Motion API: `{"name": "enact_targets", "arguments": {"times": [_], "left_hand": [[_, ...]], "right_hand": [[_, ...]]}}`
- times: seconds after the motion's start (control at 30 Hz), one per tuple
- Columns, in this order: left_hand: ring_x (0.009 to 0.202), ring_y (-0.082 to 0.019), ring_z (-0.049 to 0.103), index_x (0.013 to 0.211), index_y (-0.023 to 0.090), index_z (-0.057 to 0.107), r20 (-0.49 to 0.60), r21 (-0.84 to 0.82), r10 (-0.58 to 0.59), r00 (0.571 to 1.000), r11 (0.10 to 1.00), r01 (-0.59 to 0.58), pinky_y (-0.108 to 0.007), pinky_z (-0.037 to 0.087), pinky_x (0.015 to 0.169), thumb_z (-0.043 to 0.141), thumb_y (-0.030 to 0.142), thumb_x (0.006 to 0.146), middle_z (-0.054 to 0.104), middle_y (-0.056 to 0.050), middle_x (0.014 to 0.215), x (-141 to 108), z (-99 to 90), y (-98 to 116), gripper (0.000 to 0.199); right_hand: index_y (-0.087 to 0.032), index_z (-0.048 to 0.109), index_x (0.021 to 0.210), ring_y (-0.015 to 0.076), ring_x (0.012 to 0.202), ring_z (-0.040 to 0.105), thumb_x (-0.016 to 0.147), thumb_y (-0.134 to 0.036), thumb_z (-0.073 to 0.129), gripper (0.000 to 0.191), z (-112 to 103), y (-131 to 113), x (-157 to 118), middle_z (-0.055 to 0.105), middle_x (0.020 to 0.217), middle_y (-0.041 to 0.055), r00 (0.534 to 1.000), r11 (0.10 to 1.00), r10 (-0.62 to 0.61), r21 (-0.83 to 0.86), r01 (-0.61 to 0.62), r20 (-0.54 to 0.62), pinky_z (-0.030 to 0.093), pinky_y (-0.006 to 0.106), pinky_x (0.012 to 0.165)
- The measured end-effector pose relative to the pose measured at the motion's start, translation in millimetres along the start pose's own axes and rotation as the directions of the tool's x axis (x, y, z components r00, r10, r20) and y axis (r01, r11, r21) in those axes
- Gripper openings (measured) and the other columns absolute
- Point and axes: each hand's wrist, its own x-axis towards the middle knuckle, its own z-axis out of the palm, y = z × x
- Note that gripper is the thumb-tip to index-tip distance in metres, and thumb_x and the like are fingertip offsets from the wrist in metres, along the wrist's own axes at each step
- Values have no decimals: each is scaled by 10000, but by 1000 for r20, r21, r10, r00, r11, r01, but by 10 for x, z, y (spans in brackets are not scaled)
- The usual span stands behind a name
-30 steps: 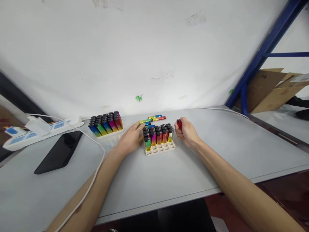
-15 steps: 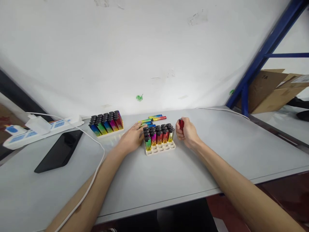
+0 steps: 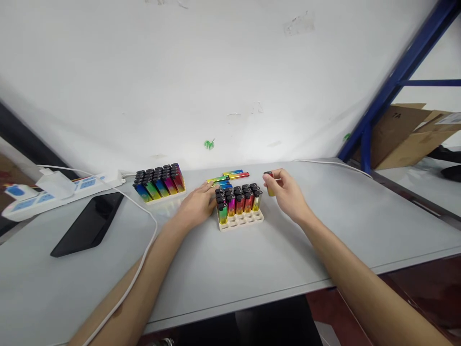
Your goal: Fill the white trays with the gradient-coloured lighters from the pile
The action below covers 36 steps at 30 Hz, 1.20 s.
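Observation:
My right hand (image 3: 288, 194) pinches an upright lighter (image 3: 271, 191) with a black top and a yellow lower body, just right of the near tray. That cream tray (image 3: 240, 222) has round-edged slots and holds several upright lighters (image 3: 239, 203) in metallic green, magenta, red and gold, all black-topped. Its front row of slots shows bare. At the tray's left side rests my left hand (image 3: 196, 205), fingers stretched forward and touching the tray's edge or its lighters. Behind the tray, several loose lighters (image 3: 236, 176) lie flat, partly hidden by it.
A second tray (image 3: 167, 197) packed with upright lighters stands at the back left. Further left are a black phone (image 3: 88, 225), a white power strip (image 3: 81, 188) and a white cable (image 3: 153, 230) crossing my left forearm. A blue frame (image 3: 366, 144) and cardboard boxes (image 3: 406, 137) stand right.
My right hand has turned and loosened from a fist around the lighter to a fingertip hold, showing its yellow body. My left hand and the tray have barely moved.

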Motion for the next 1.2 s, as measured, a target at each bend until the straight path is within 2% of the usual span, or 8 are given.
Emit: {"name": "enact_targets", "arguments": {"times": [0.1,0.17,0.23,0.33,0.5,0.63,0.9,1.2], "left_hand": [[1401,-249,438,1381,226,521,-29,13,19,999,1000,-18,-405,397,1143,422,257,933,488,-58,1504,-2,4,-3,459],[1377,-254,465,1362,225,536,-48,26,15,999,1000,-14,-411,408,1131,425,266,934,508,-63,1484,-2,12,-1,444],[1365,-259,473,1341,223,552,-68,33,11,998,999,-9,-417,393,1141,436,268,930,532,-67,1460,-2,22,5,430],[1341,-263,486,1304,216,577,-106,39,26,994,999,-22,-424,374,1149,450,266,927,567,-74,1415,-6,27,21,401],[1262,-262,528,1261,208,593,-114,35,37,993,999,-33,-420,428,1092,435,270,942,605,-73,1347,-25,8,41,361],[1232,-264,537,1261,210,584,-113,36,24,993,999,-20,-420,450,1061,446,270,941,609,-72,1331,-28,7,43,354],[1224,-275,530,1244,207,590,-80,25,17,997,1000,-15,-436,453,1045,432,268,945,601,-78,1330,-19,0,55,343],[1224,-264,528,1225,235,586,-78,24,12,997,1000,-10,-414,454,1042,442,258,937,605,-55,1317,-14,5,42,322]], "right_hand": [[-208,628,806,192,839,597,853,-527,631,322,-163,-244,-109,660,949,61,984,952,-179,-257,166,-27,455,323,714],[-219,635,860,185,756,607,860,-490,647,271,-234,-433,-182,680,865,45,974,942,-223,-250,223,31,463,330,691],[-232,632,966,190,763,642,879,-442,645,227,-239,-592,-246,701,854,34,956,951,-246,-150,270,159,492,330,700],[-245,625,1037,183,793,672,891,-363,649,190,-110,-713,-327,721,900,24,905,936,-267,-136,326,332,524,317,723],[-229,617,1025,168,752,663,897,-245,635,131,218,-642,-434,701,903,27,838,826,-248,-346,445,486,513,288,654],[-216,611,1062,164,712,649,927,-243,591,138,321,-573,-464,683,938,46,831,733,-255,-461,500,495,501,294,630],[-217,664,1040,144,669,621,928,-286,597,147,294,-555,-432,658,976,49,810,563,-359,-585,584,463,448,272,567],[-248,702,1009,118,654,582,934,-313,591,149,306,-517,-403,650,1002,40,788,461,-440,-644,610,431,351,247,493]]}}
